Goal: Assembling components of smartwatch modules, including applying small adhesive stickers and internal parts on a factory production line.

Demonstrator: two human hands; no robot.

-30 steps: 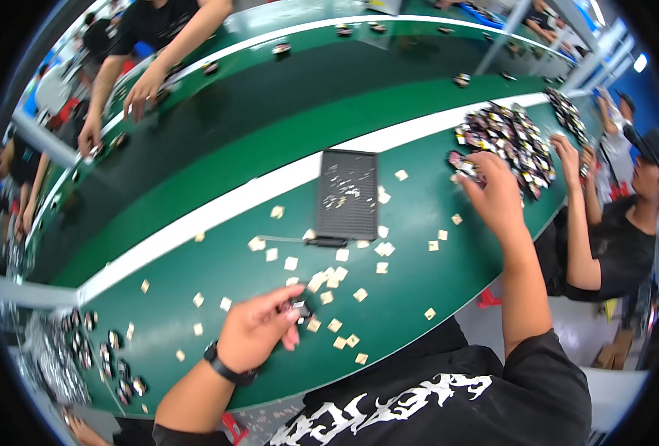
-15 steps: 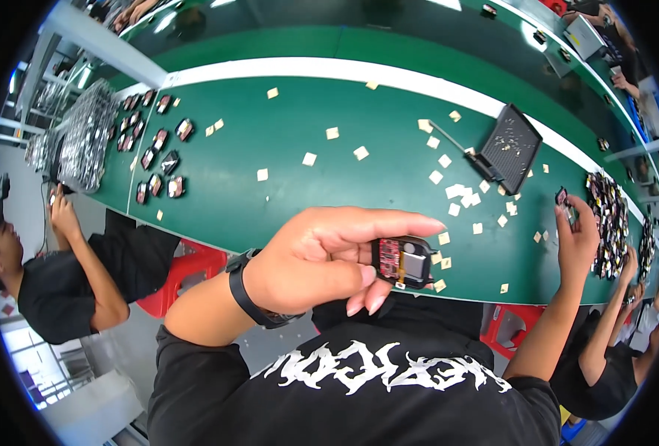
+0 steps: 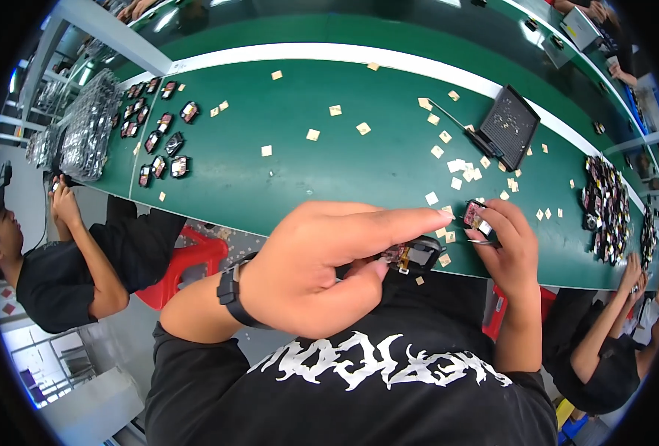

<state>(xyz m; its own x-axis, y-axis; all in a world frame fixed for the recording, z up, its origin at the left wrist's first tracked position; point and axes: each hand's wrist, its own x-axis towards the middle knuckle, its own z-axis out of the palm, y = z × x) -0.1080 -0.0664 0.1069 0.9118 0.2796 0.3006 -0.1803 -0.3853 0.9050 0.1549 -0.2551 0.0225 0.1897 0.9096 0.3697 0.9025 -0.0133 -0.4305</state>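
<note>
My left hand point(image 3: 307, 267), a dark band on its wrist, grips a small black-cased electronic device point(image 3: 419, 255) with part of its circuit board exposed. Its index finger stretches out above the device toward the right. Close by on the right, my right hand point(image 3: 514, 249) pinches a second open device point(image 3: 475, 215) with a reddish circuit board and a silvery part between thumb and fingers. Both devices are over the near edge of the green table point(image 3: 300, 175). My fingers cover much of the left device.
Small pale squares point(image 3: 363, 128) are scattered about. A black tray point(image 3: 509, 128) with tiny pieces stands at the back right, a thin rod beside it. Devices lie piled at right point(image 3: 605, 212) and grouped at left point(image 3: 158, 165). Clear plastic trays point(image 3: 88, 134) are stacked far left. Co-workers sit on both sides.
My right hand has come left from beside the device pile, bringing its device near my left hand. The left hand's device has tilted, and its fingers now hide more of the board.
</note>
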